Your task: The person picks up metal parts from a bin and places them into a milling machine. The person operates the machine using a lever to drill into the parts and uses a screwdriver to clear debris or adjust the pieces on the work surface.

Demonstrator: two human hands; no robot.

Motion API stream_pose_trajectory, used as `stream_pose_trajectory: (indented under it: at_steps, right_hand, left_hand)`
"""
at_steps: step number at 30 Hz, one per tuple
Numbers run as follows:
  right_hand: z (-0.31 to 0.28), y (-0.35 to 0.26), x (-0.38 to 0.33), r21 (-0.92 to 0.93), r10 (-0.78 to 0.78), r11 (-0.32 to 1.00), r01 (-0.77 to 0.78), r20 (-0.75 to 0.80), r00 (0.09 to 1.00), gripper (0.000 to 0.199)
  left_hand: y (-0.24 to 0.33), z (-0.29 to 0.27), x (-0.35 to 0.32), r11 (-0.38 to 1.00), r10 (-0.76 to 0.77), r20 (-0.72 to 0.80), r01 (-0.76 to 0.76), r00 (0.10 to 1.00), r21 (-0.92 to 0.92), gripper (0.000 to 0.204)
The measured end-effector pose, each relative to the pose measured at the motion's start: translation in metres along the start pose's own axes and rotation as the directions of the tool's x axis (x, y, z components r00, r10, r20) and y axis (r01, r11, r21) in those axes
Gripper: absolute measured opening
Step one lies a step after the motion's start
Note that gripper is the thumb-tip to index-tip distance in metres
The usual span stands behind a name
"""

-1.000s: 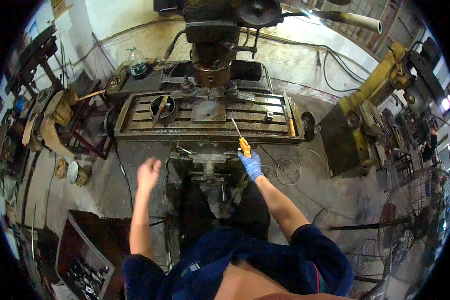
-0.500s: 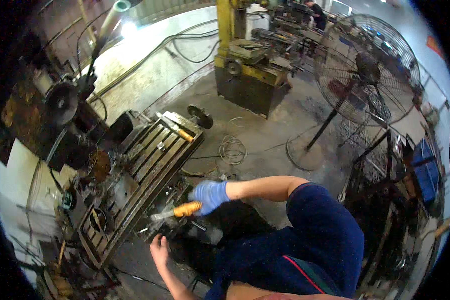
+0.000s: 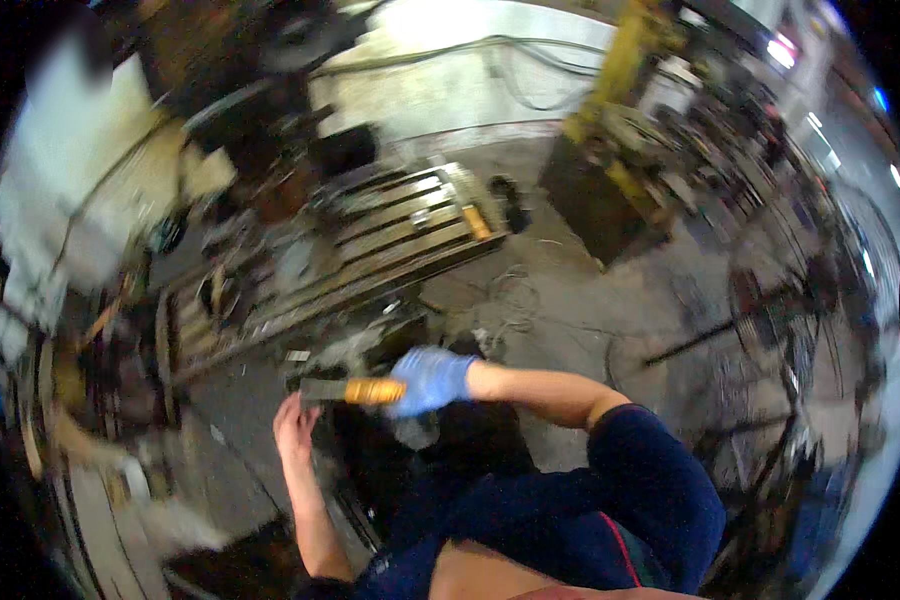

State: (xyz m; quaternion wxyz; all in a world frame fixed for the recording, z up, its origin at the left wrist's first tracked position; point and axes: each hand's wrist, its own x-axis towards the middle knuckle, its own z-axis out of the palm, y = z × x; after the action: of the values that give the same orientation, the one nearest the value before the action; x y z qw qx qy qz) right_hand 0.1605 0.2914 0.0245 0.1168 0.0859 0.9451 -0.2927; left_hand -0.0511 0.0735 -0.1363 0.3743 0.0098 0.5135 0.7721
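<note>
My right hand [image 3: 432,380], in a blue knit glove, is closed round the orange handle of a flat-bladed tool [image 3: 322,390]. Its grey blade points left, roughly level. Whether it is a file or a scraper is too blurred to tell. My bare left hand [image 3: 295,428] is raised at the blade's tip. Its fingers are bent and smeared by motion, and I cannot tell if they touch the blade or hold anything. Beyond my hands lies a slotted machine table [image 3: 370,270], with another orange-handled tool [image 3: 477,222] at its far right end.
A yellow and dark machine [image 3: 600,190] stands at the back right. Cable loops [image 3: 515,300] lie on the floor beyond my right hand. A stand fan [image 3: 710,335] is at the right. Cables [image 3: 450,50] run along the white wall.
The view has swung, so the machine table sits farther right and looks more level. My left hand has risen to the blade's tip. The held tool has turned more level.
</note>
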Motion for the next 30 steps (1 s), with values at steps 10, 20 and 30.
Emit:
stream_pose_trajectory:
  at_steps: [10,20,30]
  right_hand:
    - [-0.093,0.007,0.101,-0.292,0.341,0.864,-0.41,-0.261,0.903,0.045]
    - [-0.102,0.01,0.108,-0.219,0.344,0.883,-0.414,-0.297,0.891,0.044]
    - [0.007,0.0,0.012,-0.143,-0.266,0.945,0.293,0.18,0.947,0.054]
  left_hand:
    - [0.005,-0.01,-0.026,0.996,0.052,-0.14,-0.062,0.989,-0.067,0.025]
    - [0.01,-0.017,-0.025,0.997,0.006,-0.164,-0.018,0.986,-0.072,0.024]
    - [0.022,0.021,-0.029,0.992,0.043,-0.052,-0.049,0.998,-0.113,0.02]
